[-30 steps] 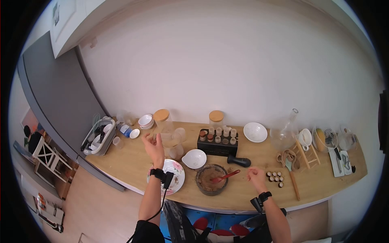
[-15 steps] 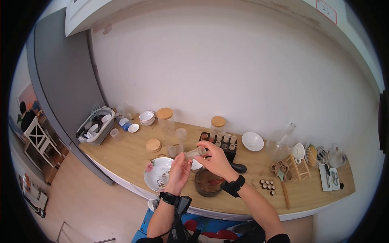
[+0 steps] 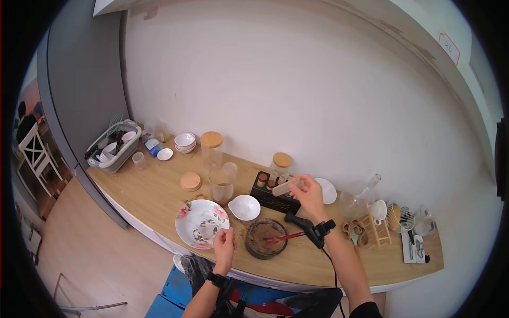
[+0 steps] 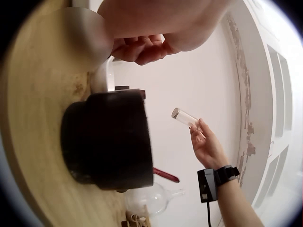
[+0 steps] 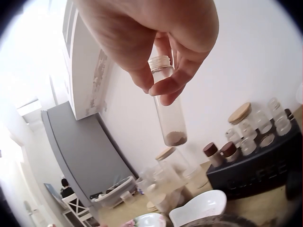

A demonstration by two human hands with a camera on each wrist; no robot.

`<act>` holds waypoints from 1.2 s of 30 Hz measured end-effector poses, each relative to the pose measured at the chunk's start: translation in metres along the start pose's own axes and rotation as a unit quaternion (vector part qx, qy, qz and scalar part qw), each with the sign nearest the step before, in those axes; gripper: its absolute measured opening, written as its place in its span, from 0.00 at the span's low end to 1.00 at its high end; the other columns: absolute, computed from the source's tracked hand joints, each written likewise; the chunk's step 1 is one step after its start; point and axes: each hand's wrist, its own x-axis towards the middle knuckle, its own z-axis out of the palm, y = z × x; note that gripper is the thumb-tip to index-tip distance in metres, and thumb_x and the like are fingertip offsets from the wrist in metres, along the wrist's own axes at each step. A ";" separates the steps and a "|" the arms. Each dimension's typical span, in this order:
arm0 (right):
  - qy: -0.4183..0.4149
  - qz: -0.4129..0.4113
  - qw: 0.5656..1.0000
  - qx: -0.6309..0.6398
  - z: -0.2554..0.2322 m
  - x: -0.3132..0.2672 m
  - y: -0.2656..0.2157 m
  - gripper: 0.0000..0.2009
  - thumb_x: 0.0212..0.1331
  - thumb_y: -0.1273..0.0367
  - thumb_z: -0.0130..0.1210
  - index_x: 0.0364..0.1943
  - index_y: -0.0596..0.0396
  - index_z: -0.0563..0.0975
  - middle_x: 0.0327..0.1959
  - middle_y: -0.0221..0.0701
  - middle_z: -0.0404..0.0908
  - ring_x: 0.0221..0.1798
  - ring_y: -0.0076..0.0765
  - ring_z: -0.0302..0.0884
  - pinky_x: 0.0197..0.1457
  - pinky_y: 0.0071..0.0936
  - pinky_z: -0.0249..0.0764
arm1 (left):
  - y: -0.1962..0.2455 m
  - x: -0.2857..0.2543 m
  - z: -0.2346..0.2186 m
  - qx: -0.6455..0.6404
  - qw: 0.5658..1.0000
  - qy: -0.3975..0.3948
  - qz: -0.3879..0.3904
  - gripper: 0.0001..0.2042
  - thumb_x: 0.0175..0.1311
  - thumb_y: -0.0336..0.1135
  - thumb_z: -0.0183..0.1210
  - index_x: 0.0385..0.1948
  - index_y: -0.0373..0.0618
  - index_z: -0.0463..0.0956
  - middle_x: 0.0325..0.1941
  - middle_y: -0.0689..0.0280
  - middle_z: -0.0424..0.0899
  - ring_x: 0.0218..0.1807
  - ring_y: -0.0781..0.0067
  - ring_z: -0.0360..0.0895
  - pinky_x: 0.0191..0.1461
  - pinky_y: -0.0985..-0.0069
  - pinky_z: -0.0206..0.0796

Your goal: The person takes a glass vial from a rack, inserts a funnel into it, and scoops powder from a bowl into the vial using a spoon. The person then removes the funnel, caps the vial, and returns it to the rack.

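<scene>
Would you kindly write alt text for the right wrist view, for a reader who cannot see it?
The right hand pinches a small uncapped glass vial by its neck, a little brown powder at its bottom. Below it a black rack of small spice jars stands on the wooden counter, beside a white bowl, against a white wall.

Glass vial (image 5: 169, 118) pinched in right hand (image 5: 156, 42)

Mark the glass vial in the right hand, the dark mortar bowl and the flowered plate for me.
glass vial (image 5: 170, 118): right wrist view, middle of its clear body.
dark mortar bowl (image 3: 265, 238): head view, brown powder inside it.
flowered plate (image 3: 186, 222): head view, white area left of its centre.
</scene>
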 end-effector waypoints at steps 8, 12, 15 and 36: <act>0.046 0.004 0.984 -0.169 -0.039 0.039 0.054 0.14 0.58 0.69 0.60 0.45 0.64 0.76 0.23 0.35 0.81 0.24 0.26 0.81 0.28 0.23 0.75 | -0.050 -0.006 -0.017 0.104 0.994 0.010 -0.041 0.15 0.68 0.35 0.55 0.18 0.47 0.67 0.15 0.80 0.63 0.19 0.91 0.57 0.21 0.85 0.46; 0.031 0.011 0.979 -0.200 -0.031 0.042 0.071 0.14 0.57 0.70 0.60 0.45 0.65 0.76 0.23 0.37 0.81 0.23 0.27 0.81 0.28 0.25 0.75 | -0.058 -0.006 -0.025 0.180 0.982 0.010 -0.057 0.14 0.64 0.34 0.57 0.17 0.44 0.69 0.15 0.80 0.65 0.19 0.91 0.57 0.22 0.83 0.48; 0.017 0.032 0.971 -0.238 -0.024 0.043 0.070 0.14 0.56 0.70 0.61 0.43 0.65 0.76 0.25 0.41 0.82 0.25 0.32 0.82 0.31 0.28 0.76 | -0.052 -0.009 -0.024 0.218 0.973 -0.020 -0.069 0.13 0.64 0.35 0.57 0.19 0.44 0.69 0.16 0.80 0.65 0.19 0.91 0.57 0.22 0.84 0.47; -0.099 0.001 0.913 -0.397 -0.031 0.036 0.073 0.21 0.48 0.62 0.66 0.46 0.56 0.79 0.41 0.48 0.82 0.46 0.48 0.81 0.51 0.36 0.77 | -0.056 -0.005 -0.034 0.271 0.961 -0.052 -0.016 0.11 0.62 0.33 0.58 0.22 0.39 0.75 0.16 0.75 0.72 0.21 0.90 0.63 0.24 0.82 0.55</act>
